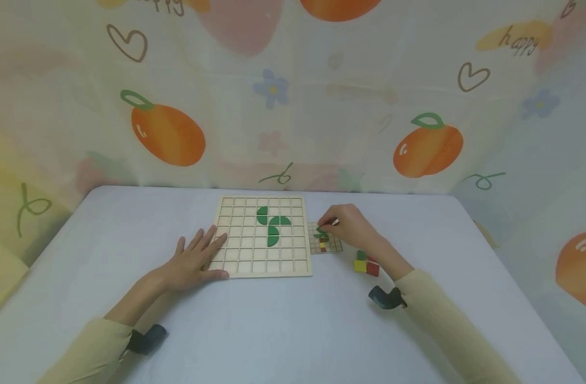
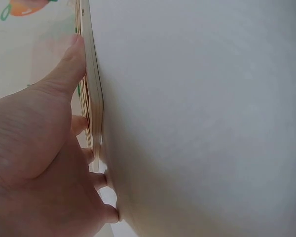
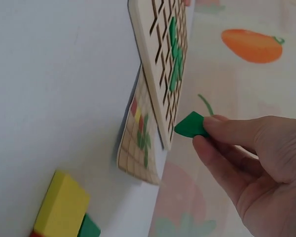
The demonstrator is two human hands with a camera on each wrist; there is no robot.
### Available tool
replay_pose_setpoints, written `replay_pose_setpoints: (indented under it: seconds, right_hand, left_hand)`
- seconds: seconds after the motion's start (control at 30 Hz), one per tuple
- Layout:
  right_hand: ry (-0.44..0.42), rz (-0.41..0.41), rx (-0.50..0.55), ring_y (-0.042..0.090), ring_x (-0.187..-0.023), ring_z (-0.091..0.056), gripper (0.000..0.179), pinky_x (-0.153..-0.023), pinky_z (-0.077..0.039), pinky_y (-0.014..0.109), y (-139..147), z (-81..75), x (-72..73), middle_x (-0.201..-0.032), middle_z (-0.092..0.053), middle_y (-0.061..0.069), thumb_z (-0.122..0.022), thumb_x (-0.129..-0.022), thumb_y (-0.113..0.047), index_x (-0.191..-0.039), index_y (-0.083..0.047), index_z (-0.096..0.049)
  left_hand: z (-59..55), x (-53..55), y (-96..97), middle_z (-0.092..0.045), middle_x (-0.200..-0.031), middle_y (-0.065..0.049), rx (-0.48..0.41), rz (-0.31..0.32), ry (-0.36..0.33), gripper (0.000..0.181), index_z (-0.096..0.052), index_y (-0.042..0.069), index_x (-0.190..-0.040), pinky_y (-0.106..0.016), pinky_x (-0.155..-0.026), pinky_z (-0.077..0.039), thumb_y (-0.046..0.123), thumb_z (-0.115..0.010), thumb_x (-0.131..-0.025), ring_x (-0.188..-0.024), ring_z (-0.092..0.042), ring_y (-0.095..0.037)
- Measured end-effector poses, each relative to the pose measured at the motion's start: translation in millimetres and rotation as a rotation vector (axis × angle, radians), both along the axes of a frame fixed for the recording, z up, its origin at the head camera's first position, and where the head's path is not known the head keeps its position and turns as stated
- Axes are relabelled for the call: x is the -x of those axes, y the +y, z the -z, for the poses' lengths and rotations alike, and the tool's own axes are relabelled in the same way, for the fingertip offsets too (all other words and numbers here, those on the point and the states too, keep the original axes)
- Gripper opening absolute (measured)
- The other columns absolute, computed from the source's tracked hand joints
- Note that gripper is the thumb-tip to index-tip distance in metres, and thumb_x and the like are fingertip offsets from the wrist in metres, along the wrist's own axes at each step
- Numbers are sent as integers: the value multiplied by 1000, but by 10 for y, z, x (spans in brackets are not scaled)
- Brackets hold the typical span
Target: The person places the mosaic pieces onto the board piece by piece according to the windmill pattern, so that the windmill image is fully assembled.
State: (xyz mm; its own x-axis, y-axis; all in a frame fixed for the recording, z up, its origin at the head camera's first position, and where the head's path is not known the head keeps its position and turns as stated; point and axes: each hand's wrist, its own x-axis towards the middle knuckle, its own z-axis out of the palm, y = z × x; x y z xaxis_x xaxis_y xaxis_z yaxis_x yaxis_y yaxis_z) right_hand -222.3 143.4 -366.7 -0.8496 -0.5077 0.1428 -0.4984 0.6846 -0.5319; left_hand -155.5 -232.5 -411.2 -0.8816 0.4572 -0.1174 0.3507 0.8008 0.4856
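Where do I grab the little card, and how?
Probably pinch the little card by its near right corner, coming from the right. It's thin, that corner is free, its left edge lies by the board, and the right hand hides its far right corner.

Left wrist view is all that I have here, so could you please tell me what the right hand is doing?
Observer: The right hand pinches a green piece between its thumb and fingers.
Operator: Thank you; could you also tell me whether any loose blocks are lying about?
Observer: Yes, a yellow block, a red block and a green block sit grouped on the table, nearer the person than the small gridded card.
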Motion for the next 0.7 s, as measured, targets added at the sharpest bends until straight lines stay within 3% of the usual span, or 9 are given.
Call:
replay_pose_setpoints:
  seconds: [0.23, 0.7]
  right_hand:
    - [-40, 3, 36, 15, -84, -69, 8, -74, -56, 25, -201, 14, 3, -92, -72, 4, -74, -86, -2, -94, -3, -76]
    - [-32, -29, 31, 12, -81, -66, 6, -72, -53, 23, -571, 60, -5, -89, -73, 3, -75, -86, -5, -91, -5, -77]
  left_hand:
    - [-19, -8, 10, -3, -161, -26, -9, 1, 4, 94, -21, 4, -156, -73, -106, 8, 55, -64, -89, -145, 2, -51]
    - [-10, -22, 6, -4, -161, -26, 2, -9, -1, 95, -21, 5, -156, -73, -106, 7, 56, -64, -88, -145, 2, -51]
